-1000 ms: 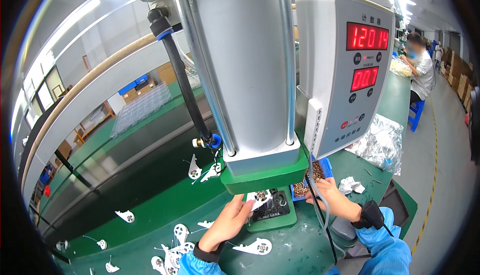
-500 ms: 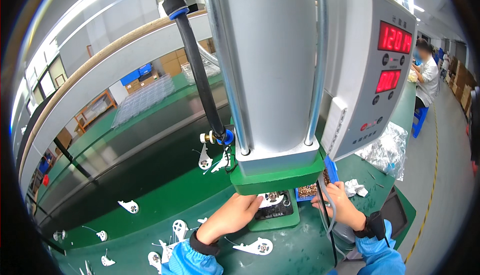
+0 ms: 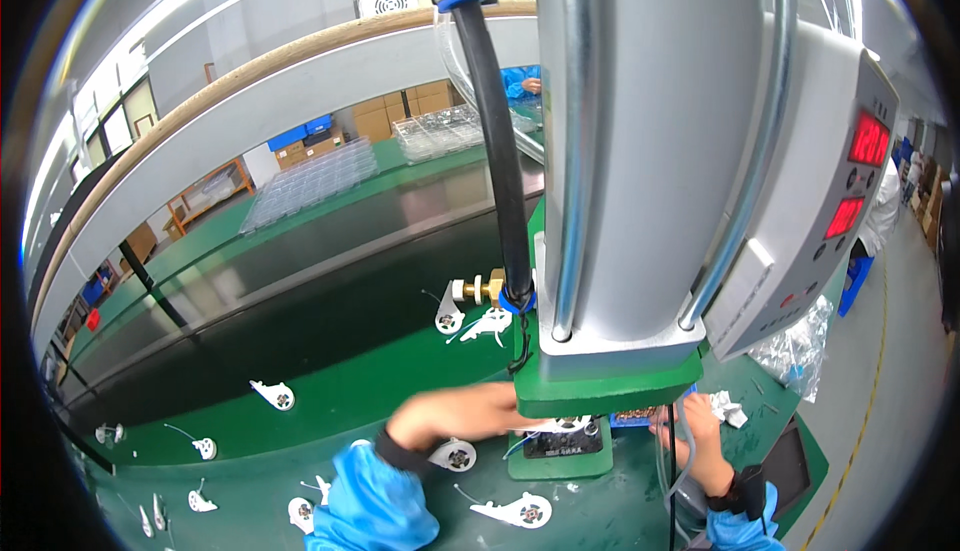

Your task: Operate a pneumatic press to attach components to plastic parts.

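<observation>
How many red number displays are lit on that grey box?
2, both on the grey control box at the right: the upper display near its top and the lower display just beneath it. Nothing seems to hide another.

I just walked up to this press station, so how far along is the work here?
Left hand reaches under the green press head to the fixture; right hand rests beside it. White round parts lie loose on the green bench around them. Which are already pressed can't be told.

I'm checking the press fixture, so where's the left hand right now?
In the head view, the left hand reaches in under the green press plate, beside the black fixture block, centre-bottom.
</observation>
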### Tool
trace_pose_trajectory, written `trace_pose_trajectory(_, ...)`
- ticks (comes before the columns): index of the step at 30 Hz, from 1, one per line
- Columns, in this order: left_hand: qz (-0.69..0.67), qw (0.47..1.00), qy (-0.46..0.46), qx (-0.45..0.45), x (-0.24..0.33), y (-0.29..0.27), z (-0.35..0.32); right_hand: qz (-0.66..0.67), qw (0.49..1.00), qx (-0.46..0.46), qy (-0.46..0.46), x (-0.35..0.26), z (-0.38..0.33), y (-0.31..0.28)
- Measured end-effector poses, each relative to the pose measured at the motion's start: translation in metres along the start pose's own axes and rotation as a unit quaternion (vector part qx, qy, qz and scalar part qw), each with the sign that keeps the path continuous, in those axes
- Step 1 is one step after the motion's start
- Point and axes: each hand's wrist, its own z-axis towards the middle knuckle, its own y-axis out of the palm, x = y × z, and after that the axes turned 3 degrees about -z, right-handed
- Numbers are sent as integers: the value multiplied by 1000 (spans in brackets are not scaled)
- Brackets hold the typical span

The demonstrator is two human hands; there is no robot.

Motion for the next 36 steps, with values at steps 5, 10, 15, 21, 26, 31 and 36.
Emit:
trace_pose_trajectory(5, 369, 845, -44, 385, -98, -85, 36, -10, 999, 44, 7, -6, 0, 10)
trace_pose_trajectory(10, 490, 759, -254, 345, -228, -91, 62, -14, 1000, 22, -4, -6, -1, 11)
trace_pose_trajectory(15, 495, 741, -282, 354, -192, -66, 36, 10, 1000, 27, 7, -4, -5, 9)
trace_pose_trajectory(21, 271, 781, -354, 437, -144, -62, -13, 70, 990, 92, 85, -27, 15, -22)
trace_pose_trajectory(26, -181, 854, -69, 483, -67, -2, -37, 226, 956, 107, 153, -36, 9, -61)
trace_pose_trajectory(31, 25, 860, -4, 510, -39, 71, -19, 203, 973, -58, 97, -66, 32, -51)
trace_pose_trajectory(36, -81, 875, -65, 473, -22, 84, -17, 164, 980, -116, -15, -94, 61, -23)
